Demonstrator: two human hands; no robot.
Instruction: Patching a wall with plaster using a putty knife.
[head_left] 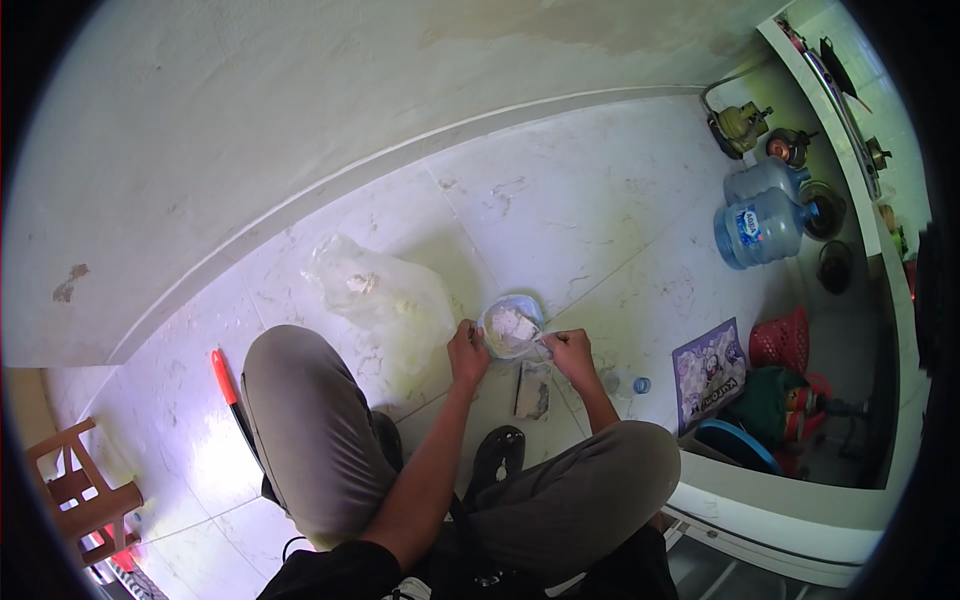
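Note:
Between my legs, low over the tiled floor, my left hand (467,350) grips the near left side of a small pale bowl (523,306) holding off-white powder or paste (505,321). My right hand (568,352) is closed on a small tool, probably a scraper, that reaches into the bowl at its right. Below the bowl lies a flat rectangular metal piece (532,390) smeared with pale residue. A crumpled clear plastic bag (380,295) with some pale material sits to the left. A small clear container (630,383) is just right of my right forearm.
At right, blue water jugs (755,232), gas cylinders (738,128), a purple printed mat (705,365) and a red basket (775,340) stand by a counter. An orange-handled tool (225,378) and a brown stool (90,490) are at left. A wall (200,150) runs across the back.

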